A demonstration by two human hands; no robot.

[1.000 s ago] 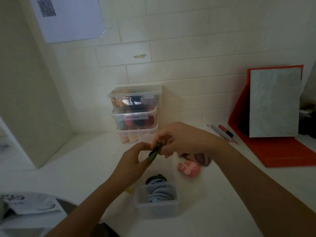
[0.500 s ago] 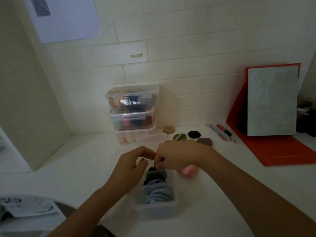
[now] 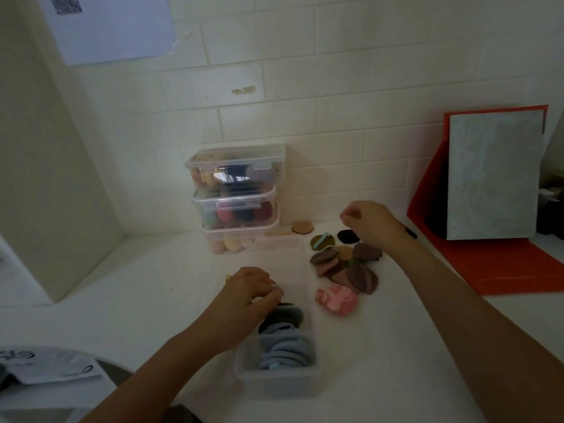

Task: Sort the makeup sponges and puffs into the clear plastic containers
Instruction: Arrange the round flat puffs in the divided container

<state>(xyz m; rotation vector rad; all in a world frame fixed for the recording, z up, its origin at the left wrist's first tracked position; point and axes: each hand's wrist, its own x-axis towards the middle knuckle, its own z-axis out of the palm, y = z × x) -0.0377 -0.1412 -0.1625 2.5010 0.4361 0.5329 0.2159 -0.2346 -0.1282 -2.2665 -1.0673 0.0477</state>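
Looking down, I see my left hand point(image 3: 250, 296) curled over the dark puff point(image 3: 287, 313) at the far end of the open box point(image 3: 274, 383), behind the blue puffs point(image 3: 288, 351); I cannot tell whether it pinches. My right hand point(image 3: 366, 221), fingers curled into the palm, hovers over the loose puffs point(image 3: 361, 277) beside the box.

Perhaps free counter point(image 3: 137, 285) left of stacked containers point(image 3: 235, 196)

You are working in a home vanity corner: white brick-tiled wall point(image 3: 335, 56), white countertop point(image 3: 146, 288), 3 stacked clear plastic boxes point(image 3: 236, 196) holding makeup sponges.
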